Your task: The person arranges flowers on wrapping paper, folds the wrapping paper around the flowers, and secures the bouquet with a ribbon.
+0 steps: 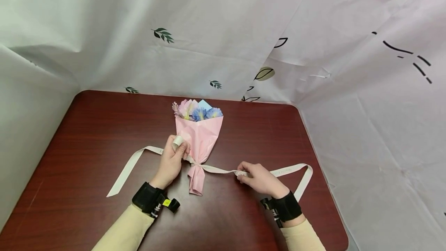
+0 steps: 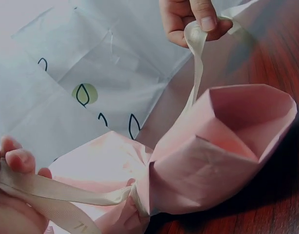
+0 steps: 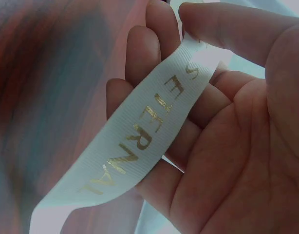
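A bouquet in pink wrapping paper point(image 1: 198, 136) lies on the table, its pink and blue flowers point(image 1: 200, 113) toward the back. Around its gathered neck runs a white ribbon point(image 1: 217, 169), crossed or looped there; the exact knot is hard to make out. My left hand point(image 1: 171, 162) pinches the ribbon just left of the neck, a loop standing above the thumb. To the right, my right hand point(image 1: 261, 178) pinches the other side, pulled out from the neck. Gold lettering marks the ribbon point(image 3: 140, 131) across the right palm. In the left wrist view, the wrap's folded bottom point(image 2: 203, 170) opens toward the camera.
The dark red wooden table point(image 1: 104, 127) has rounded corners. One ribbon tail point(image 1: 127, 169) trails left, another point(image 1: 304, 179) bends back at the right. Pale printed sheeting point(image 1: 209, 30) hangs behind and beside the table. Black bands with small cameras sit on both wrists.
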Demonstrator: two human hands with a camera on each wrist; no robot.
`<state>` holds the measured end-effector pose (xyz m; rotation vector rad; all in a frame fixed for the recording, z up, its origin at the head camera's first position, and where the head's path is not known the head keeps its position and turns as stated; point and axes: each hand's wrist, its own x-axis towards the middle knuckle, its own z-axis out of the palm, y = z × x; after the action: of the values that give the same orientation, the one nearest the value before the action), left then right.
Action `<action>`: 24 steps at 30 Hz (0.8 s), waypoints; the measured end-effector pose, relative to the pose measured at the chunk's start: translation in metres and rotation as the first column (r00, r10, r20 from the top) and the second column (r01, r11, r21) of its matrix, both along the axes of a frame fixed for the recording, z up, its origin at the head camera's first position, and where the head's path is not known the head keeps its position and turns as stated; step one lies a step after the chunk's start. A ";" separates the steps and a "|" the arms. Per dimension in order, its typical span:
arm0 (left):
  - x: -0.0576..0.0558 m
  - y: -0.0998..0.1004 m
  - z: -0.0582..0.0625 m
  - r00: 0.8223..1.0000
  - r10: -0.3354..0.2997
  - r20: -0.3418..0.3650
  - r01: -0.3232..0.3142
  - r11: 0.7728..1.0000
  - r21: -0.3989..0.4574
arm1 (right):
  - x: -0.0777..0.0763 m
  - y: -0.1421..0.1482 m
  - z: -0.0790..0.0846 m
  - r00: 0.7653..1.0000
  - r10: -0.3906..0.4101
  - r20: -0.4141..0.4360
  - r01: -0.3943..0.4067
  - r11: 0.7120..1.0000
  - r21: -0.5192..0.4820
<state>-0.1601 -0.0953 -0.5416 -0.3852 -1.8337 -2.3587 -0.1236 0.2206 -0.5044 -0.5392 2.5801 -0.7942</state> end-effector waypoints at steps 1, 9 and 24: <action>0.000 -0.001 0.000 1.000 0.012 0.015 -0.012 1.000 0.007 | 0.000 0.000 0.001 1.000 0.002 0.000 -0.002 1.000 -0.002; 0.001 -0.008 0.002 0.993 -0.116 0.017 0.116 0.993 0.011 | 0.001 -0.001 0.001 1.000 0.019 0.019 -0.019 1.000 -0.009; 0.003 -0.002 0.004 0.996 -0.080 -0.033 0.071 0.974 -0.213 | 0.002 -0.003 -0.004 0.998 0.054 0.015 -0.053 0.997 -0.052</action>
<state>-0.1573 -0.0975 -0.5380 -0.5326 -2.0929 -2.1885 -0.1213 0.2173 -0.5087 -0.6124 2.5253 -0.8461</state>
